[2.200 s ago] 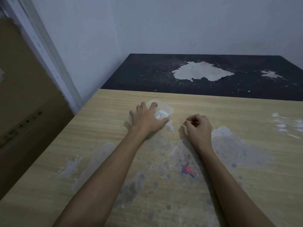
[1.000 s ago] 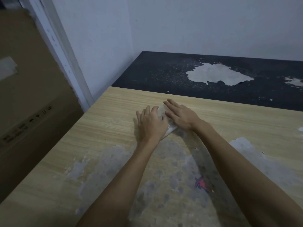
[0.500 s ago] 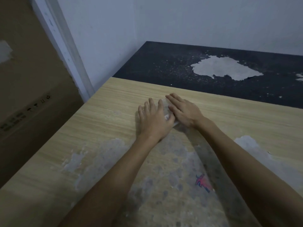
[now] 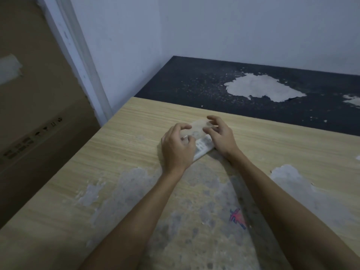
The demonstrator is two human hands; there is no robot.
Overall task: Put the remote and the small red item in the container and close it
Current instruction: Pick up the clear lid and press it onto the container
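Observation:
A translucent plastic container (image 4: 197, 128) lies on the wooden table (image 4: 136, 137) between my hands. Through its cloudy lid a white remote (image 4: 202, 146) with rows of buttons shows. My left hand (image 4: 178, 147) rests on the container's left side with its fingers curled over the top. My right hand (image 4: 219, 135) is on the right side, fingertips arched and pressing on the lid. The small red item is not visible.
A red and blue scribble (image 4: 237, 221) marks the worn grey patch of the table near me. Behind the table runs a dark surface (image 4: 194, 84) with peeled pale patches. A white wall corner and a door frame (image 4: 78, 55) stand at the left.
My right hand came from a loose fist beside the container onto its lid. Both hands went from lying flat on it to arched fingertips, which uncovers the remote under the lid.

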